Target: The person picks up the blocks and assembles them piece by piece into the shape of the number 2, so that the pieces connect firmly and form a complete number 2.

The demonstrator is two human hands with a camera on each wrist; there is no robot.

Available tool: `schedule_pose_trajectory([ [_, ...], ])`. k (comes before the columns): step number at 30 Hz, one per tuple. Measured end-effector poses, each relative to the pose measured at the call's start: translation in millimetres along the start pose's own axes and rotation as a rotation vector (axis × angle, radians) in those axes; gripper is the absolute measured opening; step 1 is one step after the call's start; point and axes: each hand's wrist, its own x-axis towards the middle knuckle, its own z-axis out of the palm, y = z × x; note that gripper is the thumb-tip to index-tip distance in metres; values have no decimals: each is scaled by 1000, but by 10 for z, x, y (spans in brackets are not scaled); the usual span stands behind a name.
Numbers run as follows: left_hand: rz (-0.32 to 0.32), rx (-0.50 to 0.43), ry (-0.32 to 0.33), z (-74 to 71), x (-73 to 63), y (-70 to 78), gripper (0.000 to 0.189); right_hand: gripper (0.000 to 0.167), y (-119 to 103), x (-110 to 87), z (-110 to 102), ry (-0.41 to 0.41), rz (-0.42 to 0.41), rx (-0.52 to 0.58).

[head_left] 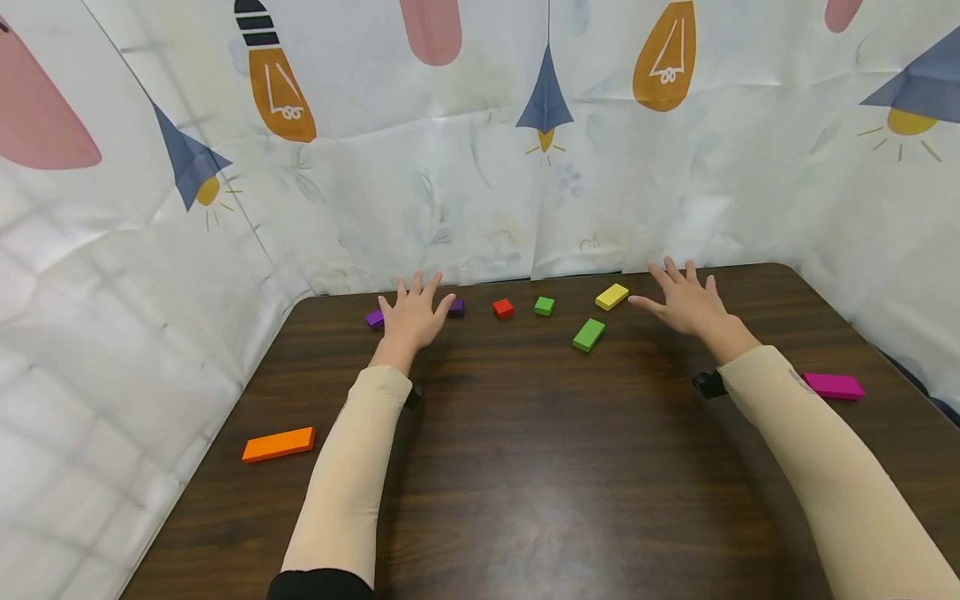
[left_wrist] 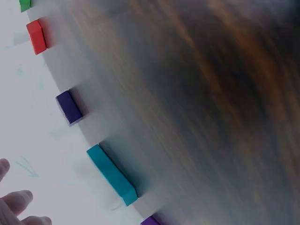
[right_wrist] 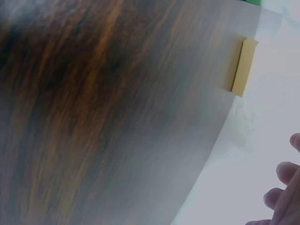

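My left hand (head_left: 411,321) is stretched toward the table's far edge, fingers spread, holding nothing. In the head view it covers a teal block (left_wrist: 112,176), which the left wrist view shows lying between a dark purple block (head_left: 457,307) and another purple block (head_left: 374,319). My right hand (head_left: 690,304) also reaches forward with fingers spread and nothing in it. Its thumb points toward a yellow block (head_left: 612,297). Between the hands lie a red block (head_left: 503,309), a small green block (head_left: 544,306) and a longer green block (head_left: 588,335) nearer to me.
An orange block (head_left: 279,445) lies left of my left forearm. Beyond my right sleeve a magenta block (head_left: 834,386) shows, partly covered by it. The dark wooden table (head_left: 555,483) ends at a white patterned curtain (head_left: 480,192) behind and at both sides.
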Motion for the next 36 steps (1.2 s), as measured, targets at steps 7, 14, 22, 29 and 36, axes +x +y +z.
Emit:
schedule_pose_trajectory([
  [7,34,12,19,-43,-60,-22,67,94,-4,-36,-12,14,-17,6],
  [14,74,-23,46,-91,-113,-84,66,95,-10,-89,-33,15,-47,18],
  [22,109,-26,94,-98,-189,-189,63,91,-25,-188,-55,16,-94,28],
  [29,135,-22,99,-115,-253,-262,61,85,-22,-292,-70,33,-152,33],
  [36,160,-10,109,-153,-348,-322,59,79,4,-418,-109,30,-168,49],
])
